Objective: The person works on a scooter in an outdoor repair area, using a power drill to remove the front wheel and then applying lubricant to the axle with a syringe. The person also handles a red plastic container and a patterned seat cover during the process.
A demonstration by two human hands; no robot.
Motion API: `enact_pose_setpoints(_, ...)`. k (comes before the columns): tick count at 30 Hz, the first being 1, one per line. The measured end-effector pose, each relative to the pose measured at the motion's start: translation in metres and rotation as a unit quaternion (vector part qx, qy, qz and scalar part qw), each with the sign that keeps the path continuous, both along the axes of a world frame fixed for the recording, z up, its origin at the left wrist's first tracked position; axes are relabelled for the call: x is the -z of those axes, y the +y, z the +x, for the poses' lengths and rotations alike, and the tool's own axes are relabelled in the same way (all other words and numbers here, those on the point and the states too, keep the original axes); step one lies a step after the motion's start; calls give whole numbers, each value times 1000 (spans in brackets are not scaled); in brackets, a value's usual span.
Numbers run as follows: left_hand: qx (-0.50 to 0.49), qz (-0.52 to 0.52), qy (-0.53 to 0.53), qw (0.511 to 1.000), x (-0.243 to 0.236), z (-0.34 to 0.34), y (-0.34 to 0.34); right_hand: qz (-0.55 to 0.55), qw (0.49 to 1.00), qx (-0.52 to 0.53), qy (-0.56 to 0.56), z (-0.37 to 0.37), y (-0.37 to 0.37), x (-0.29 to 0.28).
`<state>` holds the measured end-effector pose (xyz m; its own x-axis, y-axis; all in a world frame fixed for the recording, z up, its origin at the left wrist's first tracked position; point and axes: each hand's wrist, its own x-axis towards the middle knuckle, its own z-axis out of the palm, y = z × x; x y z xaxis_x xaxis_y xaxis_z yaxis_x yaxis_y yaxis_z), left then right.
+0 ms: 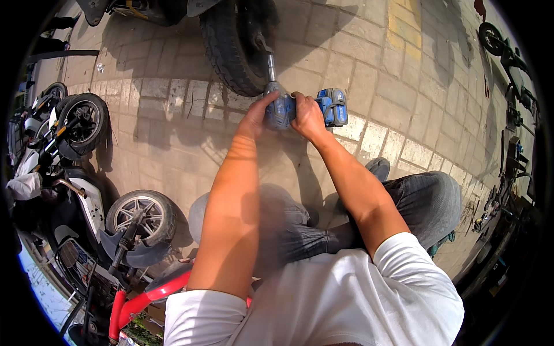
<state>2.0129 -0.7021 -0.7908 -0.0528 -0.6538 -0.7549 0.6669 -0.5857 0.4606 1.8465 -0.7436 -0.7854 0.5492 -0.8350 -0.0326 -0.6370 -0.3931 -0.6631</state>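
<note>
A worker's left hand (257, 115) and right hand (310, 119) clasp a blue power wrench (281, 114), its socket (272, 68) ahead of both hands beside a wheel (226, 53), apparently mid-fastening or loosening, which calls for steady alignment.

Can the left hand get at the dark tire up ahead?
Probably yes; the left hand is close to the dark tire, with nothing visible between them, though it would likely have to leave the blue power tool.
</note>
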Motion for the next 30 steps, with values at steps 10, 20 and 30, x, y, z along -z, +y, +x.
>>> enact_pose_setpoints(10, -69, 5, -39, 997, 4, -13, -1, -28, 999, -13, -8, 1, 0, 18)
enact_pose_setpoints(20, -50, -7, -111, 992, 15, -9, 5, 18, 1000, -2, 18, 5, 5, 12)
enact_pose_setpoints(30, -44, -7, -127, 991, 16, -12, 8, 7, 1000, 6, 7, 3, 11, 20)
